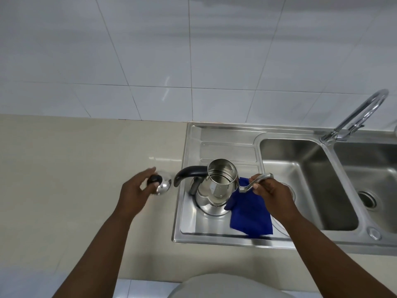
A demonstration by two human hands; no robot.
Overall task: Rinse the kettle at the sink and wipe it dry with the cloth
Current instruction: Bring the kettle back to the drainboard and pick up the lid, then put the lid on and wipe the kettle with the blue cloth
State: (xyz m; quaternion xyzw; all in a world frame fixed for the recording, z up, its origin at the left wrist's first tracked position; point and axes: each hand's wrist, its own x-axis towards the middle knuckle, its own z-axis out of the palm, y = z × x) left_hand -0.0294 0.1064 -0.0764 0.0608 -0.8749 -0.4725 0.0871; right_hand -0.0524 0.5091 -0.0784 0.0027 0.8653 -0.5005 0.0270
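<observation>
A steel kettle [214,191] stands upright and lidless on the sink's drainboard [225,147], its black handle pointing left. My right hand [272,193] is closed around the kettle's curved spout on the right side. A blue cloth [250,217] lies flat on the drainboard, partly under the kettle and my right wrist. My left hand [133,190] holds the kettle lid [163,186] by its black knob, low over the beige counter just left of the sink.
Right of the drainboard are two steel basins, the nearer one [300,179] and a further one [369,179] with a drain. A curved faucet [354,117] rises behind them. The beige counter [75,168] stretches left; a white tiled wall stands behind.
</observation>
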